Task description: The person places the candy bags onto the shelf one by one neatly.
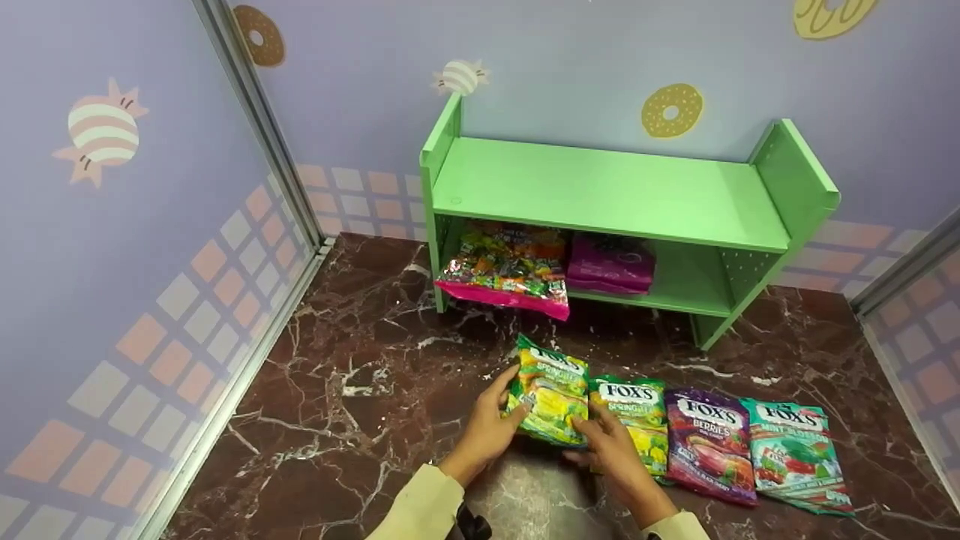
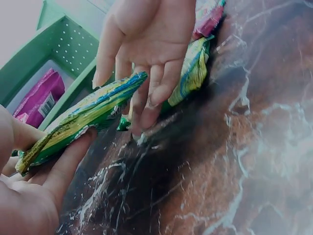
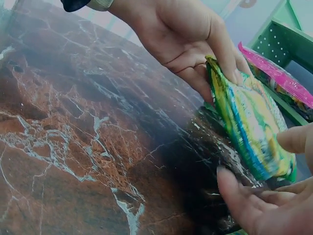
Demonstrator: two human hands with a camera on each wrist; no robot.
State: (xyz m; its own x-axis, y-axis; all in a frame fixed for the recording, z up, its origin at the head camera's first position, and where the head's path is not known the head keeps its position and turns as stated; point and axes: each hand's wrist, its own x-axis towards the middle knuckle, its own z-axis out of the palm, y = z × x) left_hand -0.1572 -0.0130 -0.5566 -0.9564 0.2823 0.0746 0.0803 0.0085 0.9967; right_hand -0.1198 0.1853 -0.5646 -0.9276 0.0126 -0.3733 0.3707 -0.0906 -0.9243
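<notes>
My left hand (image 1: 486, 426) grips a green and yellow Fox's Spring candy bag (image 1: 553, 397) by its left side, thumb on the front and fingers behind. The bag is tilted and held above the floor. At its lower right edge is my right hand (image 1: 613, 454), thumb by the bag's front. In the right wrist view the right fingers (image 3: 244, 200) are spread below the bag, not curled round it. A second Fox's Spring bag (image 1: 634, 412) lies partly behind the right hand. Beside it lie a purple Fox's Berries bag (image 1: 711, 442) and a teal Fox's Mint Blossom bag (image 1: 799, 457).
A green two-level shelf (image 1: 615, 191) stands against the wall. On its lower level are a pink-edged bag of wrapped sweets (image 1: 510, 262), overhanging the front, and a magenta pack (image 1: 611, 264). Dark red marble floor (image 1: 337, 450) spreads in front, with a wall panel (image 1: 187, 262) at left.
</notes>
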